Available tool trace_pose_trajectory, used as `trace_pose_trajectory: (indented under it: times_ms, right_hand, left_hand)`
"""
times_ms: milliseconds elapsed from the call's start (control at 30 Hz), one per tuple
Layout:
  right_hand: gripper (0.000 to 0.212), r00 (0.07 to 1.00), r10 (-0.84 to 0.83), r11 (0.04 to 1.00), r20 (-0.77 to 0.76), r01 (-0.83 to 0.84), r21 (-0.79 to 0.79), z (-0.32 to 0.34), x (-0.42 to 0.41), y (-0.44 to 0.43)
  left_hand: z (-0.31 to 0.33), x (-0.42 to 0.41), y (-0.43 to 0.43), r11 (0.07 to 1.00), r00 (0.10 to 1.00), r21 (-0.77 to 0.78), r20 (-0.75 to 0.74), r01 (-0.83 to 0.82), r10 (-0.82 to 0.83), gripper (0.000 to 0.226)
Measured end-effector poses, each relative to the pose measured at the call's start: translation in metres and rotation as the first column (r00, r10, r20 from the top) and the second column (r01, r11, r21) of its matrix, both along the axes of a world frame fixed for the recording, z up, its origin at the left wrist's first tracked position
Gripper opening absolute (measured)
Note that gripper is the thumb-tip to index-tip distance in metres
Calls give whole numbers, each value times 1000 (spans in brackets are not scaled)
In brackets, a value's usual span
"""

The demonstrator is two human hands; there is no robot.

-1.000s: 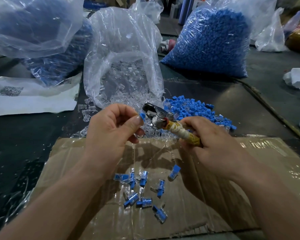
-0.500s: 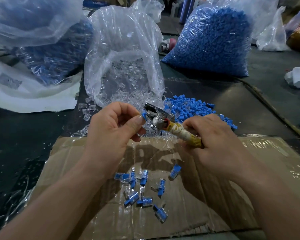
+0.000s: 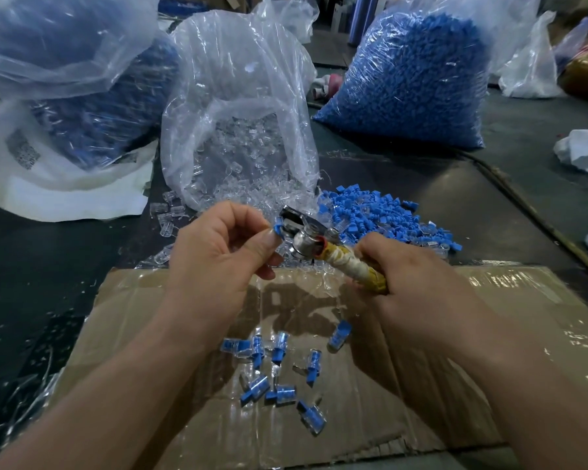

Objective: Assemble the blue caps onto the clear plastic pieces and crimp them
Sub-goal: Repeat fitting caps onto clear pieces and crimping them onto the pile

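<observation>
We see two bare forearms coming up from the lower edge and drawing together toward the middle. The left hand point(image 3: 218, 252) is lifted with its fingers curled, thumb and forefinger pinching a small blue cap point(image 3: 278, 228). The right hand point(image 3: 418, 293), its back toward us, is wrapped in a fist round the taped handle of the crimping tool point(image 3: 355, 269).

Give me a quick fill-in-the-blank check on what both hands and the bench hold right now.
1. The right hand grips the crimping tool by its taped ____.
2. The left hand pinches a ____ cap against the tool's metal head.
3. The finished pieces lie on the ____.
4. The open bag behind the hands holds ____ plastic pieces.
Missing words: handle; blue; cardboard; clear.
</observation>
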State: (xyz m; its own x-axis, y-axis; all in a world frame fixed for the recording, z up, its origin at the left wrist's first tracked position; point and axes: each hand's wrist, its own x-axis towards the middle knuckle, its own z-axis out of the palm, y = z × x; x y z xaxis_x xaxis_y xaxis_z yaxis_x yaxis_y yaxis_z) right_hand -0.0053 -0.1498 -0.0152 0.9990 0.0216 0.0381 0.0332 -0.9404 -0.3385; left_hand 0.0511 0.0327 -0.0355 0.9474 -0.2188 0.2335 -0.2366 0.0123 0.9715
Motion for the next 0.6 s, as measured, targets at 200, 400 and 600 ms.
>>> trace_pose_trajectory:
  times_ms: [200,400,600]
  right_hand:
    - [15,1000,-2,1000,-12,2,-10,-1,1,2]
    - [9,999,19,1000,-28,-19,22,-2,1,-2]
    - [17,995,35,998,-99,-39,-42,-2,2,-16]
  left_hand:
    - [2,-1,0,1000,1000,2,-11,-16,16,20]
    - [3,-2,0,999,999,19,-32,-42,43,15]
    - [8,-4,2,997,995,-34,-72,-69,67,7]
